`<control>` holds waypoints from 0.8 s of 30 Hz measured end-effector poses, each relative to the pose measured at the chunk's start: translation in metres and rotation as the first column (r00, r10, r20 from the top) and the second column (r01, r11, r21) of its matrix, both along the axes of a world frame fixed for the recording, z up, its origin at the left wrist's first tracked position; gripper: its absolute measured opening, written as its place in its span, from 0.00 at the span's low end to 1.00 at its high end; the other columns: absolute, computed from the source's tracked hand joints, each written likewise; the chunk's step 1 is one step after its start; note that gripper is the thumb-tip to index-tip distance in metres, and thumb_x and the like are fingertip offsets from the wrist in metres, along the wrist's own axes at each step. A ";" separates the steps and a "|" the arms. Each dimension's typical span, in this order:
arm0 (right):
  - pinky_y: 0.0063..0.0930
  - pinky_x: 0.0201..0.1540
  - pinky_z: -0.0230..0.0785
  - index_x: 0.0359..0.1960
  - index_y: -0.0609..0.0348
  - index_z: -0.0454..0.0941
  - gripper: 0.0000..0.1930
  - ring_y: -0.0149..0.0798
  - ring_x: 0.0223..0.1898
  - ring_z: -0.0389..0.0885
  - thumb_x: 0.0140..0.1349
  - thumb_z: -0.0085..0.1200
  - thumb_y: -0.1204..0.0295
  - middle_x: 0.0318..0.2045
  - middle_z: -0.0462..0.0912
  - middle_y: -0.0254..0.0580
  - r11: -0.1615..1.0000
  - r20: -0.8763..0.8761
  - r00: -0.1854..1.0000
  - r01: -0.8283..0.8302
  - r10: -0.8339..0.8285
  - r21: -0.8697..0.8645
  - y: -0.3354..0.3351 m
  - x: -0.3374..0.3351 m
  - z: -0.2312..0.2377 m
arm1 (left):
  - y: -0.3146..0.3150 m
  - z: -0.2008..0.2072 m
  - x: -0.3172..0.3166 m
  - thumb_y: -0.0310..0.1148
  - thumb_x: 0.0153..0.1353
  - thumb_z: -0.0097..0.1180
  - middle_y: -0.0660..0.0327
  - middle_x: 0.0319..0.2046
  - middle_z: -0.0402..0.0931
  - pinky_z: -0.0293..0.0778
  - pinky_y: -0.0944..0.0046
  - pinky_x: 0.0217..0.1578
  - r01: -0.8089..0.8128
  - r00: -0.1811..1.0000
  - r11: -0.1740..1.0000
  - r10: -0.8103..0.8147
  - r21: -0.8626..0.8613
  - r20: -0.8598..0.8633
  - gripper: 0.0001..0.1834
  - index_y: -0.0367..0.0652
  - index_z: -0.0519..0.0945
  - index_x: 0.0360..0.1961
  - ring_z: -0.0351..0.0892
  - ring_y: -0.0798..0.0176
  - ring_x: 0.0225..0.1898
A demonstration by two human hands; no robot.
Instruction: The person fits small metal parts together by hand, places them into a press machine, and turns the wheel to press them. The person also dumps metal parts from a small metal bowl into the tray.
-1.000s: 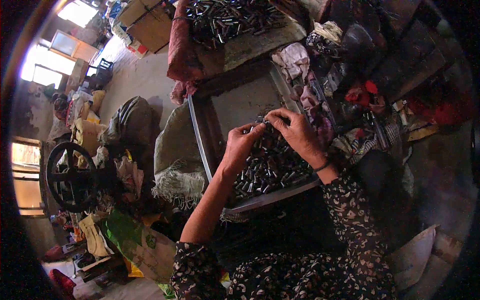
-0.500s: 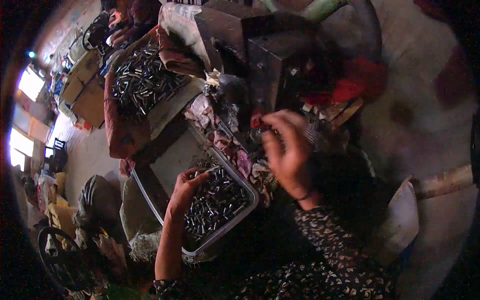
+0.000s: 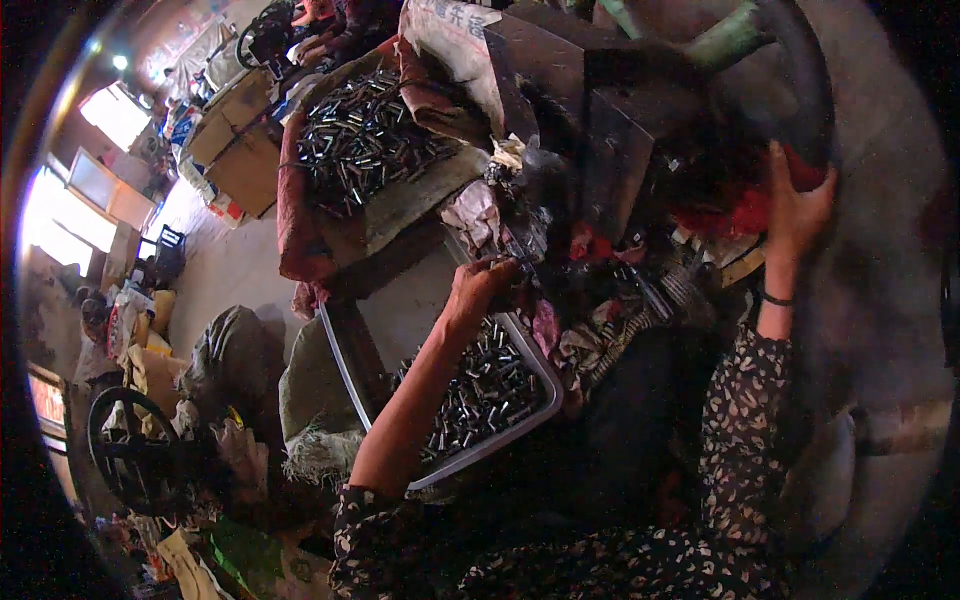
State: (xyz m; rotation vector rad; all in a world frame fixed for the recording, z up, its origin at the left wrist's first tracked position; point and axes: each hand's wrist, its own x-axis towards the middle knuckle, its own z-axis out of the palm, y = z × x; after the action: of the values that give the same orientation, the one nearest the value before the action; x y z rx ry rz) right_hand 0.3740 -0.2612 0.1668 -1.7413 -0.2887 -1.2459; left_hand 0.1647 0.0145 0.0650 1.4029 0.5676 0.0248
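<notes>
My left hand hovers over the far rim of a clear plastic bin, its fingers pinched together. What they hold, if anything, is too small and dark to make out. Small dark metal cylinders fill the near part of that bin. On the right, my right hand is at the lower part of a dark handwheel, thumb on one side of the rim and fingers on the other. Red cloth shows beside that hand. A dark boxy machine stands between the hands.
A cloth-lined tray heaped with similar metal pieces stands beyond the bin. Crumpled rags lie along the machine. Cardboard boxes are at the far left, and another wheel at the near left.
My right hand has moved right, from near the machine's front to the handwheel. My left hand has risen from the metal pieces to the bin's far rim. The whole view has shifted.
</notes>
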 end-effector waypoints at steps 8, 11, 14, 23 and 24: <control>0.29 0.42 0.66 0.40 0.69 0.71 0.25 0.40 0.37 0.76 0.48 0.59 0.59 0.36 0.78 0.49 0.970 -0.107 0.990 0.061 -0.088 -0.235 -0.009 0.018 0.023 | 0.015 -0.015 0.021 0.38 0.56 0.49 0.64 0.22 0.74 0.66 0.69 0.25 -0.145 0.989 0.989 0.144 -0.014 -0.022 0.13 0.36 0.76 0.27 0.71 0.70 0.22; 0.30 0.39 0.67 0.38 0.68 0.72 0.24 0.41 0.34 0.77 0.48 0.59 0.58 0.34 0.78 0.48 0.963 -0.091 0.996 -0.033 0.009 -0.267 -0.010 0.019 0.047 | 0.013 -0.017 0.027 0.39 0.56 0.49 0.64 0.21 0.74 0.66 0.68 0.24 -0.069 0.998 0.996 0.068 -0.057 -0.010 0.14 0.37 0.76 0.27 0.71 0.71 0.22; 0.30 0.38 0.67 0.37 0.66 0.72 0.24 0.41 0.34 0.77 0.48 0.58 0.57 0.32 0.79 0.47 0.924 -0.126 0.989 0.020 -0.073 -0.381 -0.006 0.028 0.068 | 0.010 -0.019 0.033 0.40 0.52 0.54 0.60 0.20 0.75 0.67 0.70 0.22 -0.210 0.977 0.975 0.208 -0.067 -0.037 0.16 0.33 0.77 0.28 0.72 0.68 0.20; 0.30 0.32 0.68 0.37 0.67 0.70 0.19 0.40 0.28 0.75 0.43 0.59 0.72 0.26 0.76 0.47 0.929 -0.064 0.983 0.142 -0.173 -0.341 0.029 0.015 0.111 | 0.000 -0.012 0.043 0.38 0.50 0.58 0.62 0.20 0.74 0.67 0.70 0.20 -0.177 0.984 0.968 0.169 0.178 0.059 0.16 0.34 0.76 0.33 0.71 0.70 0.20; 0.30 0.32 0.68 0.37 0.67 0.70 0.19 0.40 0.28 0.75 0.43 0.59 0.72 0.26 0.76 0.47 0.931 -0.070 0.984 0.133 -0.166 -0.340 0.028 0.014 0.108 | -0.003 -0.011 0.042 0.38 0.50 0.58 0.63 0.20 0.74 0.67 0.70 0.19 -0.147 0.987 0.974 0.132 0.173 0.097 0.16 0.34 0.76 0.32 0.71 0.70 0.20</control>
State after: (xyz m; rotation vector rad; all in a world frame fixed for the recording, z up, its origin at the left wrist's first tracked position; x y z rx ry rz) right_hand 0.3879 -0.2335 0.2752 -2.1444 -0.3299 -1.2696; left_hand 0.2063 0.0119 0.0538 1.5269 0.6040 0.2528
